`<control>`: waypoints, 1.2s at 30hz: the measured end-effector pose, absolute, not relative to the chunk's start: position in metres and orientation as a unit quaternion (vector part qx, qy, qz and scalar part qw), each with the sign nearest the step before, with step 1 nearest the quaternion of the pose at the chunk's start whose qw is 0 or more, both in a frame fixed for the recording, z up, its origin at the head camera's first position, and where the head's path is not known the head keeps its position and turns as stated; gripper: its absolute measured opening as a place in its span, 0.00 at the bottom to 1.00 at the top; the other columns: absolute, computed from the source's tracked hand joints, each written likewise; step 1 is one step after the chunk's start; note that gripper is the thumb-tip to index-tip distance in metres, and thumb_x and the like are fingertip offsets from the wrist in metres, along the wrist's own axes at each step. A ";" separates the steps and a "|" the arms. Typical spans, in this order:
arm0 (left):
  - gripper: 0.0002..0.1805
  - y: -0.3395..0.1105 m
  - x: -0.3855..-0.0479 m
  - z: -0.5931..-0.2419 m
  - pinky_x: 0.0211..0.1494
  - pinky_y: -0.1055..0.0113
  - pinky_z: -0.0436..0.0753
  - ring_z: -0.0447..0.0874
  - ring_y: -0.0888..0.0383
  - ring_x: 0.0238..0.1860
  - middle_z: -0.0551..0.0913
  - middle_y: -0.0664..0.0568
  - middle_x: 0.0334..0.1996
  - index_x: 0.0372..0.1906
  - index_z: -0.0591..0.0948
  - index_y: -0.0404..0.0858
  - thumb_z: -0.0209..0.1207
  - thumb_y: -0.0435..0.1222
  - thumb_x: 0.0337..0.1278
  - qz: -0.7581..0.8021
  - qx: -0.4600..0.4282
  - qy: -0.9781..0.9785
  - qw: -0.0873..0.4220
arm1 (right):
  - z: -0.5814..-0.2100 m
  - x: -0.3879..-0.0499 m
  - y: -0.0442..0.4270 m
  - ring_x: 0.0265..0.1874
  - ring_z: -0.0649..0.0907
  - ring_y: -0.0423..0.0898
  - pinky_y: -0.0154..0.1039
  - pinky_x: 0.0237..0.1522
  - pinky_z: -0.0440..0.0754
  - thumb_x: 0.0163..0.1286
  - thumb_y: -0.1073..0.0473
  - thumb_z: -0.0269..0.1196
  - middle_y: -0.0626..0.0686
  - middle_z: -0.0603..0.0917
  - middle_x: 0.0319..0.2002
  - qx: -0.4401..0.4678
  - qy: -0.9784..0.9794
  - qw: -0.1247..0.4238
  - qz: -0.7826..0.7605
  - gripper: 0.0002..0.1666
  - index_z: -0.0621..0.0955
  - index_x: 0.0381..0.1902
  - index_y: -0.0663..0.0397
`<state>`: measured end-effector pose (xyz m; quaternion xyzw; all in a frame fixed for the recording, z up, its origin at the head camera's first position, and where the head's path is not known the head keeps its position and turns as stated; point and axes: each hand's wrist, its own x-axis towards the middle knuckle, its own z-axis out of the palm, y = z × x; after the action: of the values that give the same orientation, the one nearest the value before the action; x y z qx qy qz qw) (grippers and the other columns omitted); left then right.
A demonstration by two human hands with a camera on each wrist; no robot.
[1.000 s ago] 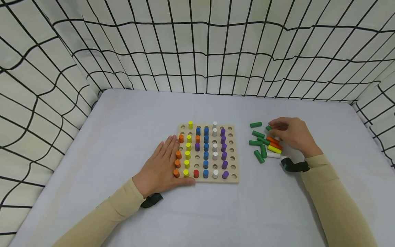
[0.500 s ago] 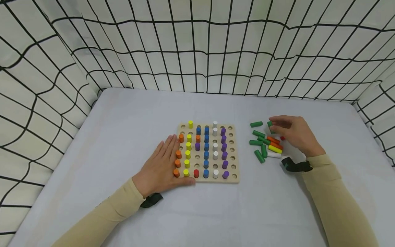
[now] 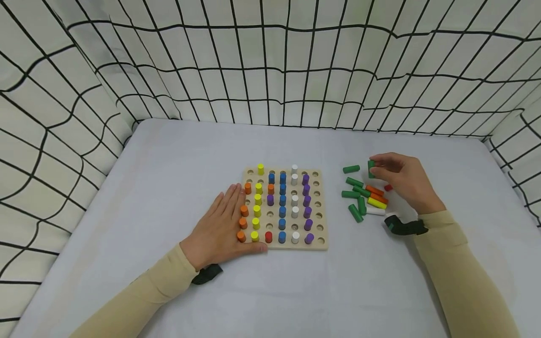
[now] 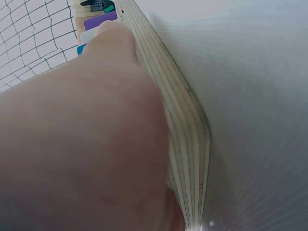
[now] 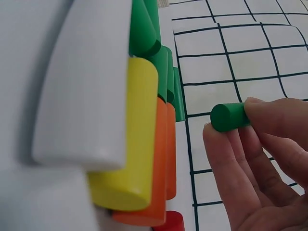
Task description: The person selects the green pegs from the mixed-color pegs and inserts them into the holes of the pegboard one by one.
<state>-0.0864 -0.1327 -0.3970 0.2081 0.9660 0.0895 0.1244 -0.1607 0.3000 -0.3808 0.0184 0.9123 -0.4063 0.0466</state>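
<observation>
A wooden pegboard (image 3: 323, 230) lies on the table with columns of orange, yellow, blue, white and purple pegs standing in its holes. My left hand (image 3: 220, 230) lies flat against its left side, fingers straight, thumb along the front edge. In the left wrist view the hand covers much of the board's layered edge (image 4: 185, 125). My right hand (image 3: 401, 178) pinches a green peg (image 5: 228, 117) between thumb and fingertips, held upright above the table. Below and left of that hand is a loose pile with several green pegs (image 3: 355, 213), a yellow peg (image 5: 144, 96) and a white peg (image 5: 86, 91).
Orange pegs (image 5: 161, 144) and a red peg (image 3: 388, 188) also lie in the pile, right of the board. The board's rightmost column has bare holes (image 3: 317, 204). A white wall with a black grid (image 3: 270, 70) stands behind the white-covered table (image 3: 190, 155).
My right hand has lifted the green peg from the pile's far side and turned it upright, which uncovers the red peg. My left hand stays in place on the board.
</observation>
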 end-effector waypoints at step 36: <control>0.72 -0.133 -0.086 -0.398 0.88 0.44 0.48 0.40 0.40 0.87 0.44 0.37 0.85 0.82 0.47 0.29 0.57 0.78 0.50 0.093 0.213 0.966 0.114 | -0.354 -0.171 0.249 0.51 0.84 0.35 0.25 0.55 0.80 0.72 0.39 0.66 0.43 0.86 0.54 0.009 0.881 -0.027 -0.473 0.25 0.82 0.63 0.38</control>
<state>-0.0863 -0.1328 -0.3982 0.2133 0.9659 0.0926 0.1137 -0.1706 0.2493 -0.3535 0.0093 0.8808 -0.4726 -0.0266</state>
